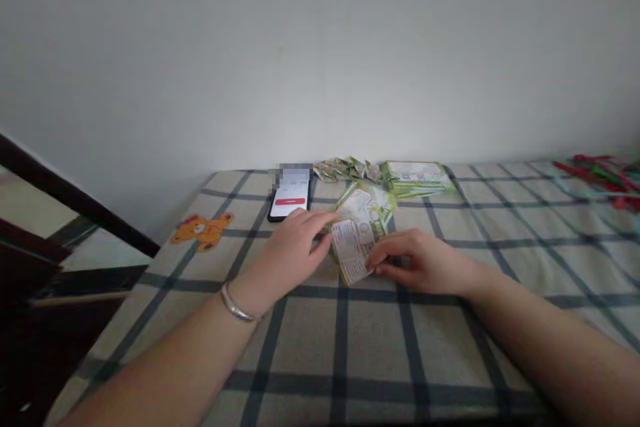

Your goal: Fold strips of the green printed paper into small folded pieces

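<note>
A flat wrapper (pixel 353 247), printed green and white with small text, lies slanted on the checked cloth between my hands. My left hand (pixel 300 240) has its index finger and thumb at the wrapper's upper left edge, closed on it as far as I can see. At the lower right corner, the thumb and fingers of my right hand (pixel 417 259) pinch the same wrapper. Just behind it, partly covered, is another green wrapper (pixel 387 203). The fingertips' exact contact is blurred.
A phone (pixel 291 197) with a lit screen lies behind my left hand. Along the wall are small folded wrappers (pixel 345 169) and a flat wrapper stack (pixel 417 177). A bear cutout (pixel 203 231) lies left; red and green strips (pixel 605 177) lie far right.
</note>
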`<state>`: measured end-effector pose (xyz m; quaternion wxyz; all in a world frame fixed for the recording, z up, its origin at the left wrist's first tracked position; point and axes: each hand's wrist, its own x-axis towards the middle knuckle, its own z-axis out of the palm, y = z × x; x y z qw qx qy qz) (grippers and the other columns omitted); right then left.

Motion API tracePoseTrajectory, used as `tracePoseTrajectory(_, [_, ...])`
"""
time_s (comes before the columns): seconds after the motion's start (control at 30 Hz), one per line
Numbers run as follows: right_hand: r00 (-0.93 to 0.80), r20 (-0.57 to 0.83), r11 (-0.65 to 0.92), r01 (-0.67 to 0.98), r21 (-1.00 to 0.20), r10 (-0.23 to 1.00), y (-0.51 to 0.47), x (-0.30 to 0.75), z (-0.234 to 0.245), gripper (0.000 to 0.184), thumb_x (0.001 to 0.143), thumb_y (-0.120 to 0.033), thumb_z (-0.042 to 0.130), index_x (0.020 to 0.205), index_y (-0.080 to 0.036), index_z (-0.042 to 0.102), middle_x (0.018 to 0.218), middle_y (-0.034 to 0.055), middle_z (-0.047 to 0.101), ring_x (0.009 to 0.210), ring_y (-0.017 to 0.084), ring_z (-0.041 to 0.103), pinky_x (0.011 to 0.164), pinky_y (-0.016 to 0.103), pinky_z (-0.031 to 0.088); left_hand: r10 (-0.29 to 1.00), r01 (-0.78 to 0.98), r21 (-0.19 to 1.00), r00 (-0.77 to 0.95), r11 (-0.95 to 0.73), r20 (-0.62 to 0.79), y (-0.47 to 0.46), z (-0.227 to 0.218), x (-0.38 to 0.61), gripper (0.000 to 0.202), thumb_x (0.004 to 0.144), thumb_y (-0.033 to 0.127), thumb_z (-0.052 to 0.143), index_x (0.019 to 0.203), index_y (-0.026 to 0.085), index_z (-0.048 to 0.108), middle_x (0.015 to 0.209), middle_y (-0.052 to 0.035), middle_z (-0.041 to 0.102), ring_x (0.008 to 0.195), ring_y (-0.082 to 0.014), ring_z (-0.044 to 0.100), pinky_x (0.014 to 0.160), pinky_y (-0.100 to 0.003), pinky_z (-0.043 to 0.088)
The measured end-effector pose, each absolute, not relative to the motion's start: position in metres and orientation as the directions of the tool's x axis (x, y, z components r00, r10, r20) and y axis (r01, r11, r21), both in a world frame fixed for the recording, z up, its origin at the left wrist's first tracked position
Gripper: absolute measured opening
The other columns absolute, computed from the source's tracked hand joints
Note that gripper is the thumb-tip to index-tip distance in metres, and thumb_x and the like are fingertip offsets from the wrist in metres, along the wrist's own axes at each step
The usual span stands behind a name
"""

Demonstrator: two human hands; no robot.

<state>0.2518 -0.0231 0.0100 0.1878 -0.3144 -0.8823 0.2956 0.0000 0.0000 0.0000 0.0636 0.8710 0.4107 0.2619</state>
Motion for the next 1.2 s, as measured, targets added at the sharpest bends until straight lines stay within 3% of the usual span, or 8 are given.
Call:
tracePoseTrajectory(0.1, [-0.730, 0.168, 0.624, 0.414, -0.663, 0.663, -0.022, 0.252, 0.009, 0.016, 0.090, -0.022, 0.056, 0.094, -0.016, 0.070, 0.090, 0.0032, 0.073, 0.081, 0.012, 0.066, 0.074, 0.023, 0.049, 0.769, 0.664, 0.392, 0.507, -0.637, 0.390, -0.003, -0.001, 0.003, 0.034, 0.090, 0.015, 0.053, 0.123, 0.018, 0.059, 0.121, -0.0057, 0.065, 0.112, -0.0201, 0.058, 0.101, -0.041, 0.046])
tracePoseTrajectory(0.2, [-0.705, 0.172, 0.605, 0.427, -0.672, 0.688, -0.021, 0.251, 0.007, 0.015, 0.090, -0.023, 0.056, 0.093, -0.017, 0.070, 0.089, 0.0031, 0.073, 0.079, 0.012, 0.065, 0.070, 0.022, 0.048, 0.795, 0.635, 0.477, 0.484, -0.607, 0.366, -0.005, -0.003, 0.006, 0.032, 0.090, 0.016, 0.053, 0.121, 0.019, 0.061, 0.118, -0.0055, 0.066, 0.103, -0.0182, 0.062, 0.092, -0.036, 0.051])
tracePoseTrajectory(0.3, [-0.643, 0.157, 0.557, 0.486, -0.673, 0.749, -0.020, 0.250, 0.004, 0.013, 0.089, -0.025, 0.058, 0.090, -0.018, 0.069, 0.082, 0.0014, 0.072, 0.071, 0.011, 0.062, 0.061, 0.022, 0.045, 0.817, 0.608, 0.549, 0.470, -0.574, 0.334, -0.006, -0.004, 0.008, 0.030, 0.091, 0.019, 0.052, 0.119, 0.021, 0.062, 0.115, -0.0049, 0.067, 0.093, -0.0170, 0.064, 0.080, -0.031, 0.054])
tracePoseTrajectory(0.4, [-0.549, 0.185, 0.516, 0.542, -0.664, 0.815, -0.018, 0.248, -0.001, 0.013, 0.087, -0.030, 0.062, 0.086, -0.019, 0.068, 0.076, 0.0000, 0.069, 0.065, 0.011, 0.059, 0.058, 0.022, 0.042, 0.833, 0.596, 0.589, 0.465, -0.545, 0.301, -0.006, -0.004, 0.009, 0.031, 0.092, 0.020, 0.049, 0.120, 0.024, 0.062, 0.113, -0.0030, 0.068, 0.093, -0.0166, 0.065, 0.079, -0.031, 0.053])
tracePoseTrajectory(0.6, [-0.466, 0.256, 0.523, 0.646, -0.556, 0.847, -0.017, 0.242, -0.005, 0.011, 0.085, -0.030, 0.065, 0.081, -0.020, 0.067, 0.073, -0.0007, 0.067, 0.065, 0.011, 0.057, 0.057, 0.023, 0.038, 0.826, 0.539, 0.641, 0.476, -0.546, 0.302, -0.008, -0.003, 0.008, 0.032, 0.096, 0.026, 0.045, 0.123, 0.025, 0.061, 0.118, -0.0024, 0.068, 0.102, -0.0163, 0.064, 0.086, -0.030, 0.050])
tracePoseTrajectory(0.77, [-0.421, 0.256, 0.493, 0.722, -0.485, 0.870, -0.018, 0.237, -0.005, 0.014, 0.086, -0.034, 0.064, 0.082, -0.022, 0.068, 0.074, -0.0012, 0.066, 0.064, 0.012, 0.056, 0.057, 0.024, 0.035, 0.854, 0.554, 0.674, 0.462, -0.489, 0.239, -0.010, -0.001, 0.011, 0.031, 0.093, 0.031, 0.051, 0.121, 0.023, 0.062, 0.105, -0.0028, 0.071, 0.078, -0.0141, 0.065, 0.070, -0.027, 0.050])
tracePoseTrajectory(0.97, [-0.414, 0.306, 0.510, 0.765, -0.394, 0.857, -0.015, 0.233, -0.007, 0.013, 0.087, -0.034, 0.063, 0.086, -0.022, 0.069, 0.078, 0.0013, 0.067, 0.071, 0.015, 0.057, 0.062, 0.026, 0.038, 0.866, 0.578, 0.667, 0.448, -0.471, 0.223, -0.010, -0.004, 0.015, 0.027, 0.086, 0.019, 0.059, 0.112, 0.023, 0.066, 0.096, -0.0005, 0.072, 0.076, -0.0137, 0.065, 0.070, -0.026, 0.050])
tracePoseTrajectory(1.2, [-0.411, 0.411, 0.558, 0.751, -0.352, 0.813, -0.014, 0.232, -0.007, 0.012, 0.085, -0.031, 0.066, 0.089, -0.020, 0.068, 0.084, 0.0042, 0.068, 0.081, 0.019, 0.060, 0.072, 0.032, 0.045, 0.877, 0.540, 0.715, 0.424, -0.445, 0.225, -0.010, -0.011, 0.016, 0.024, 0.089, 0.019, 0.057, 0.111, 0.025, 0.065, 0.098, 0.0012, 0.073, 0.083, -0.0143, 0.068, 0.073, -0.027, 0.052])
